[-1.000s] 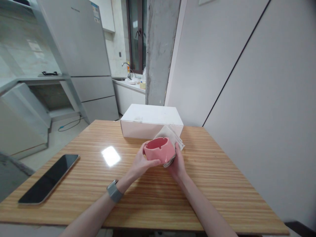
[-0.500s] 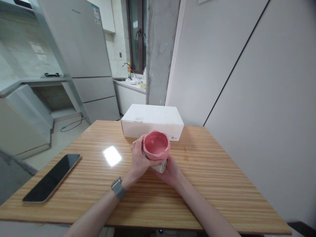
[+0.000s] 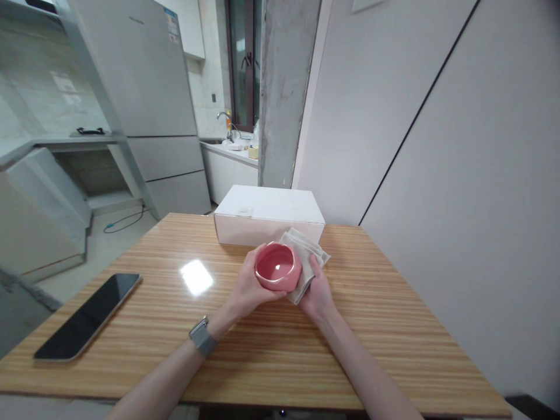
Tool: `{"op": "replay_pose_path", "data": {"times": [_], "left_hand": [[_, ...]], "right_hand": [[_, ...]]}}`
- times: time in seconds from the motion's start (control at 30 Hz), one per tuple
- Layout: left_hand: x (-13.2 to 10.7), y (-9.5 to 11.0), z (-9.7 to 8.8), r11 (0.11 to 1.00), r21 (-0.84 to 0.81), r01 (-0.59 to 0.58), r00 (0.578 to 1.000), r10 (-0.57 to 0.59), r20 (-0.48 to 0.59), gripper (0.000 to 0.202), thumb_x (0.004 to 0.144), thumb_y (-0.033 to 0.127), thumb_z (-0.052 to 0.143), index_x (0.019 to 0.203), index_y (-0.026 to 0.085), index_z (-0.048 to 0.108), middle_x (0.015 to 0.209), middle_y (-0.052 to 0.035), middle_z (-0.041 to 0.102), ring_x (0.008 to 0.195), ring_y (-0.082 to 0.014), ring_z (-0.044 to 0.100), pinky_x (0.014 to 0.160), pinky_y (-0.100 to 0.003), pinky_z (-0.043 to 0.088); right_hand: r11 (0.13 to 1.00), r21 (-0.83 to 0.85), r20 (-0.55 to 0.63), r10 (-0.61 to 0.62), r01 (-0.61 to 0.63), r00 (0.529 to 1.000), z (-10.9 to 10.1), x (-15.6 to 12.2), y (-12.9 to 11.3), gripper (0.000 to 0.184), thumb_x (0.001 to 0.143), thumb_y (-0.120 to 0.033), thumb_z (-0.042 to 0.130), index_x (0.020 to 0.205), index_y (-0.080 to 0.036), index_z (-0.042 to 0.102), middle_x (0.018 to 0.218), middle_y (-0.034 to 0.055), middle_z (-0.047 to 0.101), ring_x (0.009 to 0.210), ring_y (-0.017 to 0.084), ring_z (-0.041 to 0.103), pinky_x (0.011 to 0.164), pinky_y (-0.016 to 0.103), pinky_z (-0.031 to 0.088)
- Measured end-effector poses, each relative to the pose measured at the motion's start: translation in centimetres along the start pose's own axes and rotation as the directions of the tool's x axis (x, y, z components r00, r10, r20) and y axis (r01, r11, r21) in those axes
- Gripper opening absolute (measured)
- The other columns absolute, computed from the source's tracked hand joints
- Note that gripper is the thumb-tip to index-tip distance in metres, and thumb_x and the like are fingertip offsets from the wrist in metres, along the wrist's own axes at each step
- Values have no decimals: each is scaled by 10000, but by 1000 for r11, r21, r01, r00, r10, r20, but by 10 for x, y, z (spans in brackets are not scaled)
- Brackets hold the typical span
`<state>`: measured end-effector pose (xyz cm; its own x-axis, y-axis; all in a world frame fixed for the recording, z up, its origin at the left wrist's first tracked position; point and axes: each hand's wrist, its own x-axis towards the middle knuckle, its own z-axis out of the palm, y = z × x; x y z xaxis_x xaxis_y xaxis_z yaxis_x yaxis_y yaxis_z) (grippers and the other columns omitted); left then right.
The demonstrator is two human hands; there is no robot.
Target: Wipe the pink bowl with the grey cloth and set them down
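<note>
A glossy pink bowl (image 3: 276, 268) with a wavy rim is held above the table, its opening tilted toward me. My left hand (image 3: 248, 287) grips it from the left, thumb along the near side and fingers behind. My right hand (image 3: 318, 291) is closed on a folded beige cloth (image 3: 305, 256), thumb on top. The cloth lies against the bowl's right side; part of it sticks out beyond the fingers. The other fingers of my right hand are mostly hidden under the cloth.
A white box (image 3: 269, 213) stands at the table's far edge, just behind the bowl. A black phone (image 3: 90, 318) lies on the left of the wooden table (image 3: 394, 344). A pale wall (image 3: 472, 204) rises along the right side.
My right hand has moved from beneath the bowl to its right side, bringing the cloth into fuller view. The bowl has dropped slightly in the picture, still in my left hand.
</note>
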<state>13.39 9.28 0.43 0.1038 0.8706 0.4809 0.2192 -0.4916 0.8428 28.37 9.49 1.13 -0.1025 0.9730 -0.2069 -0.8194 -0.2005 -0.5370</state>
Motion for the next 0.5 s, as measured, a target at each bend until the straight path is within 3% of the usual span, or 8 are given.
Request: {"op": "replay_pose_path", "data": {"times": [0.1,0.3,0.4,0.5], "left_hand": [[-1,1,3,998,-62,4,1000,-2,30,988,481,264,836,1330,228,333,1312,-96,486,1210,-279,474,1022,-435,389],[5,7,3,987,-152,53,994,-66,-86,993,480,256,841,1331,242,329,1321,-95,483,1207,-260,478,1032,-430,372],[8,4,-1,980,-175,93,988,-113,-107,964,481,255,839,1313,235,353,1306,-100,498,1192,-255,490,1004,-417,398],[9,0,-4,972,-173,160,981,-176,-84,950,486,255,833,1309,222,359,1282,-106,522,1166,-251,514,967,-400,428]], "right_hand": [[1000,-27,7,15,-15,1000,0,-2,2,405,896,-445,416,1117,-168,612,1033,52,701,1024,206,621,871,344,508],[995,-88,53,-39,44,998,3,-30,3,375,878,-457,471,1170,-244,570,1127,10,664,1046,184,611,887,339,503],[981,-192,-90,9,-26,996,-17,-53,-20,374,840,-467,532,1120,-229,597,1043,40,697,981,207,646,868,362,511],[947,-279,-182,112,-160,977,-48,-76,-60,413,810,-509,543,1073,-201,621,984,90,710,942,248,663,847,408,512]]}}
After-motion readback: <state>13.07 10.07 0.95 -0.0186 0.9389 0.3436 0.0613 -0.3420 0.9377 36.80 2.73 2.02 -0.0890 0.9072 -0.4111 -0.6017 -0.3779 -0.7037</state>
